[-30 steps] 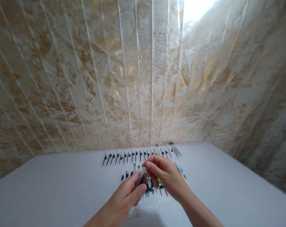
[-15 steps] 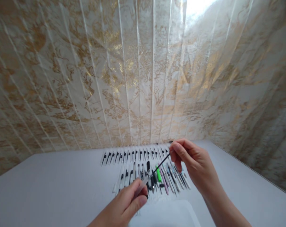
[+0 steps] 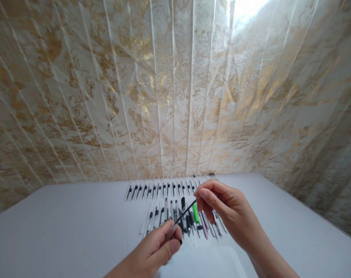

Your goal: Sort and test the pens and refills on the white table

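Many pens (image 3: 196,214) line the tabletop (image 3: 77,224); the left hand (image 3: 158,245) grips a pale barrel (image 3: 170,233), the right hand (image 3: 226,202) pinches a dark refill (image 3: 186,212).

A smooth white worktop (image 3: 77,224) carries a back row of slim, clear pen barrels with black parts (image 3: 164,190), laid side by side, slightly apart. In front of it lies a denser, mixed row: more clear barrels at its left, a thick black cylindrical piece (image 3: 183,203), a bright green pen-shaped piece (image 3: 195,213) and a pale purple slender pen (image 3: 203,227). Nearest the viewer lies a whitish, round-cornered plastic tray (image 3: 210,262), cut off by the view's bottom edge.
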The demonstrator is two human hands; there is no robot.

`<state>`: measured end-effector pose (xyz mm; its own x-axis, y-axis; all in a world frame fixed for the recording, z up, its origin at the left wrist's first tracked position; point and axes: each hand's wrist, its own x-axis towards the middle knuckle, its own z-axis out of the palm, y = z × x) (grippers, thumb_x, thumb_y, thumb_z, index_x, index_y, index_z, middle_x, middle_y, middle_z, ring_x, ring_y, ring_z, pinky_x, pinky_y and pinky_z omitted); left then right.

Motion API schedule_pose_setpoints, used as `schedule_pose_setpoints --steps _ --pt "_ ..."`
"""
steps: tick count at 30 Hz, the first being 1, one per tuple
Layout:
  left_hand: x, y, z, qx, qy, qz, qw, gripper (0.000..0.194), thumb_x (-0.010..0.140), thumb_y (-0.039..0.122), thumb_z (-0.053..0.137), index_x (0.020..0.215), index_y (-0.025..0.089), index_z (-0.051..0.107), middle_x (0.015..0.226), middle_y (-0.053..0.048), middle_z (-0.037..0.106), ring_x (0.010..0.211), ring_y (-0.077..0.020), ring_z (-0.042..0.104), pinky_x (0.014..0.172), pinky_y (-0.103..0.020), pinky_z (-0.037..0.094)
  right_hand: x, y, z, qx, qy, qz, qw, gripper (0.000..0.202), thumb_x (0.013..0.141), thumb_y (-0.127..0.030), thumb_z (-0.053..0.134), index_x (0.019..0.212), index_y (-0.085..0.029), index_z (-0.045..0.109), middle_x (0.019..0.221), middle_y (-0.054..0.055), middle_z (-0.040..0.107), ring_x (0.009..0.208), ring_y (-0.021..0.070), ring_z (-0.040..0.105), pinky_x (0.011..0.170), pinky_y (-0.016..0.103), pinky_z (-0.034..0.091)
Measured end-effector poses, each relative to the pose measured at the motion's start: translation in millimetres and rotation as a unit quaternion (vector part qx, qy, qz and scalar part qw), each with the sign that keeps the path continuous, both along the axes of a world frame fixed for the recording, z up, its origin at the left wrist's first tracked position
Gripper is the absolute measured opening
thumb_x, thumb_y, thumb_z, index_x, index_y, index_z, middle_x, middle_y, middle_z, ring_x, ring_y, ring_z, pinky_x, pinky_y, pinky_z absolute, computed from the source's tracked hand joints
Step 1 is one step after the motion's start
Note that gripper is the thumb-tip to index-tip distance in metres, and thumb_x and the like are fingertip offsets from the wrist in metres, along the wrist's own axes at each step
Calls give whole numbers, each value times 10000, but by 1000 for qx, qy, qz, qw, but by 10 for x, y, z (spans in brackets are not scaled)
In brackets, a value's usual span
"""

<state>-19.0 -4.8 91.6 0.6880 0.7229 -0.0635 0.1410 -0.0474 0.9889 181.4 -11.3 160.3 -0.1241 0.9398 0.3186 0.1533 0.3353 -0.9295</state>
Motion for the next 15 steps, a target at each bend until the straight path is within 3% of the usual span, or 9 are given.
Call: schedule_pose_setpoints --steps 5,8,11,15 --pt "13 -33 16 -46 -39 4 998 406 802 591 558 871 198 480 756 32 353 653 -115 306 584 -237 275 -38 -1 -44 -27 -27 21 999 309 863 -444 544 726 -171 595 574 -20 580 450 78 455 430 192 371" --pt "21 -50 33 -68 -77 1 995 420 787 591 585 875 191 491 737 32 380 628 -104 317 564 -237 259 -86 -8 -121 -44 -70 76 994 267 875 -429 539 899 -183 641 691 -2 611 531 93 497 481 199 403" --pt "18 -23 16 -105 -151 -1 983 402 796 569 597 863 188 489 682 52 374 548 -72 279 517 -229 214 -142 -45 -156 -19 -131 83 988 279 858 -370 589 1100 -231 586 820 -3 599 666 111 523 574 205 423" --pt "3 23 -1 -158 -216 -5 964 375 814 532 604 849 177 492 641 72 326 505 -53 220 485 -219 175 -227 -97 -117 -13 -167 105 980 104 827 -214 610 930 -204 623 725 -24 575 648 109 500 583 206 399"
